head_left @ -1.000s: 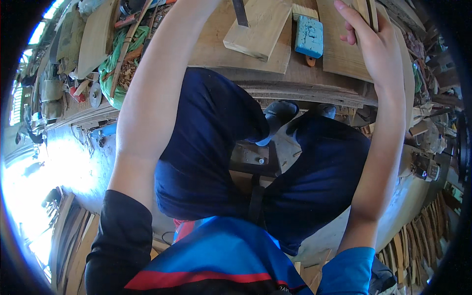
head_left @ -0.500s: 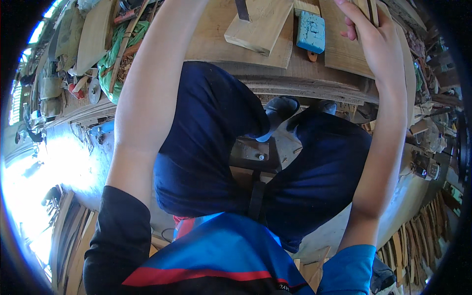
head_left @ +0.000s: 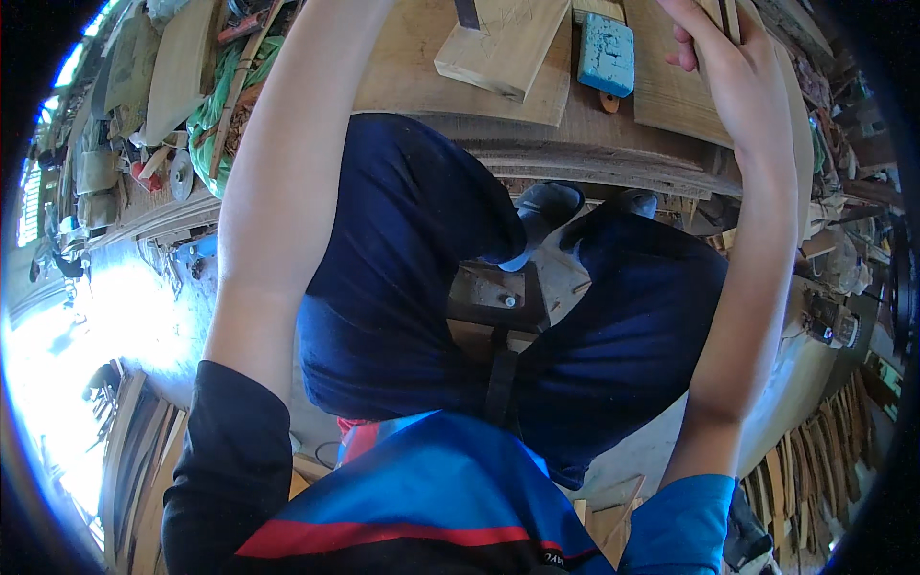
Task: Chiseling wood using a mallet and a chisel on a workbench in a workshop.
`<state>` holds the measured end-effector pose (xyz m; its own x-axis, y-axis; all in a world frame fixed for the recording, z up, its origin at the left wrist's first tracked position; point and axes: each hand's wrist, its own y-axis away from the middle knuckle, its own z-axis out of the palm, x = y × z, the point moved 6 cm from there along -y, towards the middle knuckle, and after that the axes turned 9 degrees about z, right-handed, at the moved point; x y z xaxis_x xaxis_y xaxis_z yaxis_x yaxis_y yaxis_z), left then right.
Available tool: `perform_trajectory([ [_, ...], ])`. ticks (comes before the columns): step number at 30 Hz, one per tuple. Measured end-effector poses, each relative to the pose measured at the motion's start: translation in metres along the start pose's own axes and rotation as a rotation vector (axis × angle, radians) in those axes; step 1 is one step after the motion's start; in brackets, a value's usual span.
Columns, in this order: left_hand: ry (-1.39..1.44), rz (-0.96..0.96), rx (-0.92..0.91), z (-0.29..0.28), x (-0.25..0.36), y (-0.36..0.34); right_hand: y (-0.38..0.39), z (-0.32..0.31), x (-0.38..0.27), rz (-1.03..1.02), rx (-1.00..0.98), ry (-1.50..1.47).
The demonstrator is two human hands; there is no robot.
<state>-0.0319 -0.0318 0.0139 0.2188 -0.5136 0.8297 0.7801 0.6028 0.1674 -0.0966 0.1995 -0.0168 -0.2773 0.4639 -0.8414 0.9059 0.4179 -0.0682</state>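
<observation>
Woodworking workshop, wooden workbench (head_left: 596,126), cut board (head_left: 508,56), rows of timber strips (head_left: 813,465)

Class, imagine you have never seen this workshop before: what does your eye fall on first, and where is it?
Probably the bright blue block near the top edge, right of centre, between a pale wooden block and a flat board. Next comes the right hand at upper right, curled around a slim wooden piece.
</observation>
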Motion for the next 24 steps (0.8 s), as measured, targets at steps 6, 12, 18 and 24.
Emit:
perform_trajectory([
  [6,-0.341,0.988,-0.284,-0.017,0.018,-0.019,-0.002,0.012,-0.013,-0.048,-0.033,-0.025],
  [12,-0.367,1.011,-0.277,-0.01,0.009,-0.016,-0.002,0.008,-0.003,-0.007,-0.003,-0.029],
  [18,-0.347,0.962,-0.28,-0.012,0.008,-0.019,-0.001,0.007,-0.005,0.002,-0.016,0.003],
  [24,-0.346,0.973,-0.278,-0.01,0.01,-0.017,0.001,0.003,-0.008,0.039,0.013,0.043],
])
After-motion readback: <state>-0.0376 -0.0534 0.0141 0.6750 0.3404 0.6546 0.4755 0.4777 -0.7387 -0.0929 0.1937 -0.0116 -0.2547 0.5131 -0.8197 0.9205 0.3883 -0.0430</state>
